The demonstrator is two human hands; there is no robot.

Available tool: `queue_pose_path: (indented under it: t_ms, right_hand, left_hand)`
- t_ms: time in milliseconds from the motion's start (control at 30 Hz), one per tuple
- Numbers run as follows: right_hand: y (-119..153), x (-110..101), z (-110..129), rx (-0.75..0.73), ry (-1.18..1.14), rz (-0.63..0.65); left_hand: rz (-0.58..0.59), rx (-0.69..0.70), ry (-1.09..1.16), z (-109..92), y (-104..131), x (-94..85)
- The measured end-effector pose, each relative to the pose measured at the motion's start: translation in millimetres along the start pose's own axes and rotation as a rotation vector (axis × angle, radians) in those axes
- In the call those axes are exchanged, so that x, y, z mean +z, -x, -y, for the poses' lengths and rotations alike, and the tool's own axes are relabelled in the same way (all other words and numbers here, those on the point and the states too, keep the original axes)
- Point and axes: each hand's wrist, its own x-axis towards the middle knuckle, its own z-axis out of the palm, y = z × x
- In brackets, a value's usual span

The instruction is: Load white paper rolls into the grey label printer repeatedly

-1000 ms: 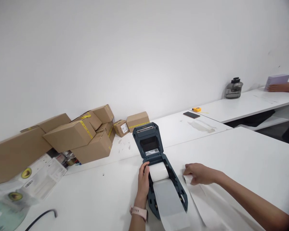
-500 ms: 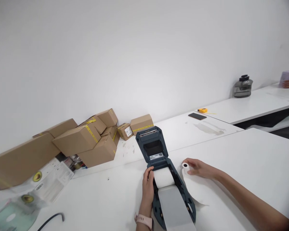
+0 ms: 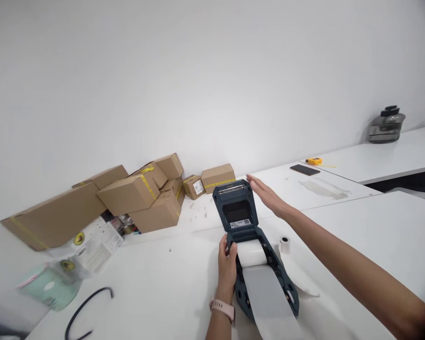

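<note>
A dark blue label printer lies on the white table with its lid swung up. Inside it sits a wide roll of white label paper, and a strip from it runs down toward me over the front edge. My left hand is closed around the printer's left side, by the roll. With fingers stretched out, my right hand is at the upper right edge of the raised lid and holds nothing. A small paper roll stands right of the printer, its loose end trailing across the table.
Cardboard boxes are piled at the left against the wall. Plastic packets and a black cable lie at the left front. Farther back are a phone, a yellow tape measure and a dark water bottle.
My right hand has let go of the small paper roll, leaving it on the table, and has moved up to the lid. My left hand stays on the printer. The view has shifted left.
</note>
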Motion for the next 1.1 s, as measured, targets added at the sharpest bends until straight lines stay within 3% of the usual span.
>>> queue_pose_path:
  t_ms: [100, 167, 267, 367, 500, 600, 733, 900, 1100]
  right_hand:
    - [-17, 15, 14, -0.021, -0.024, -0.011]
    - [-3, 16, 18, -0.034, -0.024, -0.048]
    - [54, 14, 14, -0.075, -0.033, -0.071]
    - [129, 17, -1, -0.166, -0.081, -0.064]
    - [196, 20, -23, -0.236, 0.199, 0.023]
    - [212, 24, -36, -0.347, 0.322, 0.002]
    - [219, 35, -51, -0.414, 0.325, -0.097]
    - [226, 42, -66, -0.435, 0.296, -0.153]
    - [225, 48, -72, -0.457, 0.228, -0.221]
  left_hand:
    - [-0.042, -0.08, 0.0, 9, 15, -4.6]
    - [-0.084, -0.124, 0.024, 12, 28, -13.1]
    - [-0.196, -0.087, 0.163, 1, 48, -30.1]
    - [-0.275, 0.119, 0.221, -29, 68, -40.4]
    - [-0.175, 0.206, 0.042, -56, 93, -30.6]
    - [-0.091, 0.269, -0.204, -43, 104, -13.6]
    - [-0.133, 0.434, -0.395, -5, 105, 2.3]
    - [-0.231, 0.621, -0.468, 26, 100, 8.5]
    - [-0.251, 0.645, -0.411, 34, 98, 11.8]
